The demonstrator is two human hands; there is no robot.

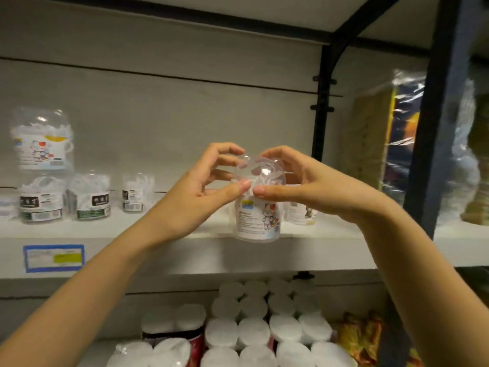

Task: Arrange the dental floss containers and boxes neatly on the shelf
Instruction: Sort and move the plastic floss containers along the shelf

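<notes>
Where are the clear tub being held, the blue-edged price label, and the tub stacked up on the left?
Clear plastic floss tub with cartoon label [255, 221], held: head view, its white label.
Blue-bordered paper price label [53, 258]: head view, its middle.
Clear cartoon-label tub stacked at left [42, 152]: head view, its label.

Price tag [53, 258] print unreadable (blurred), rear container [301, 213] half hidden behind right hand [315, 185]
</notes>
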